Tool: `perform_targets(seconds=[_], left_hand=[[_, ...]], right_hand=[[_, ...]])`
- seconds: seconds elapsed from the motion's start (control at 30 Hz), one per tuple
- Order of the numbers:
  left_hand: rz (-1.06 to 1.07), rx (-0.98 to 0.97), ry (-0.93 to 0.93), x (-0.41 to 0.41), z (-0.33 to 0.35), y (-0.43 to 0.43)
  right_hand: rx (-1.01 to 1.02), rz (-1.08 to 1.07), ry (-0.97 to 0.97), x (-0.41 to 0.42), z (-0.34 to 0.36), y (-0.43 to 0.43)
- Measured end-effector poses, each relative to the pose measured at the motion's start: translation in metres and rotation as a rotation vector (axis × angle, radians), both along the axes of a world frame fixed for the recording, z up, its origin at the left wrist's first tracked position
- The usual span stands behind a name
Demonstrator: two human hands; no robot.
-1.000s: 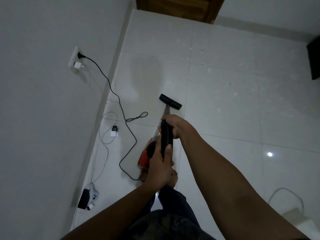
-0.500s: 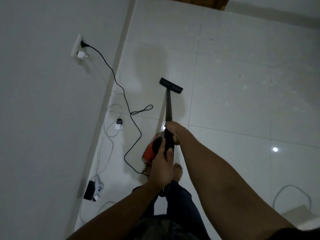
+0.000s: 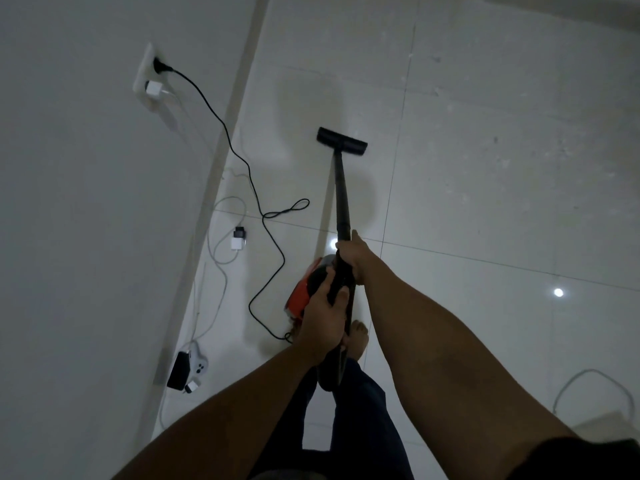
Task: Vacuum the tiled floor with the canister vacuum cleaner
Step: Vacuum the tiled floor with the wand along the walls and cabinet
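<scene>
The right grip is closed round the black wand high on its shaft. The left grip is wrapped round the thicker black handle section just behind it, thumb on top. Both hold firmly, one ahead of the other. From the front hand the wand runs straight out to the floor head, which lies flat on the tiled floor, one tile in from the floor's left edge by the wall. The orange canister sits directly under the hands beside a bare foot. Its black power cord loops across the floor's left edge up to the wall socket. A white charger and a game controller lie along that same edge.

This looks like the far end of a forward stroke. The next move probably calls for drawing the head back along the tile, then shifting right onto fresh floor, clear of the looped cord.

Compared with a second ago, far more wand shows between the front hand and the head, which has slid forward. The wooden door at the floor's far edge has left the view.
</scene>
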State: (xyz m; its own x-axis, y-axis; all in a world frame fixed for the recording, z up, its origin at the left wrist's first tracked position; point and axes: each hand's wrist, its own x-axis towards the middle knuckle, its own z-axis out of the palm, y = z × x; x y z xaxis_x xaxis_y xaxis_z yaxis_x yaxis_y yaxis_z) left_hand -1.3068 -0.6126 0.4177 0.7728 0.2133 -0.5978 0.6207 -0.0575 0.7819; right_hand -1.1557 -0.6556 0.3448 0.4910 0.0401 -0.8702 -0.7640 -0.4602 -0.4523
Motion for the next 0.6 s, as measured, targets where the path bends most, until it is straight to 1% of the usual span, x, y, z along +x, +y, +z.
perform_targets(seconds=[0.13,0.23,0.3,0.37,0.43,0.5,0.6], left_hand=[[-0.057,0.072,0.018,-0.002,-0.007,-0.003],[-0.058,0.126,0.052,-0.006,-0.017,-0.007],[-0.037,0.126,0.073,-0.005,-0.027,-0.006],[-0.032,0.072,0.089,0.001,-0.032,-0.005],[-0.032,0.024,0.078,0.012,-0.033,-0.008],[-0.025,0.016,0.056,0.026,-0.030,-0.012],[0.005,-0.023,0.070,0.048,-0.028,-0.023]], right_hand=[[0.110,-0.105,0.034,-0.009,-0.010,-0.005],[0.104,-0.161,0.055,-0.012,-0.025,-0.007],[0.063,-0.130,0.031,-0.011,-0.028,-0.005],[0.030,-0.088,0.015,-0.006,-0.032,-0.004],[0.000,-0.052,0.007,0.005,-0.033,-0.006],[-0.050,0.005,-0.013,0.018,-0.035,-0.010],[-0.080,0.042,-0.015,0.040,-0.041,-0.021]])
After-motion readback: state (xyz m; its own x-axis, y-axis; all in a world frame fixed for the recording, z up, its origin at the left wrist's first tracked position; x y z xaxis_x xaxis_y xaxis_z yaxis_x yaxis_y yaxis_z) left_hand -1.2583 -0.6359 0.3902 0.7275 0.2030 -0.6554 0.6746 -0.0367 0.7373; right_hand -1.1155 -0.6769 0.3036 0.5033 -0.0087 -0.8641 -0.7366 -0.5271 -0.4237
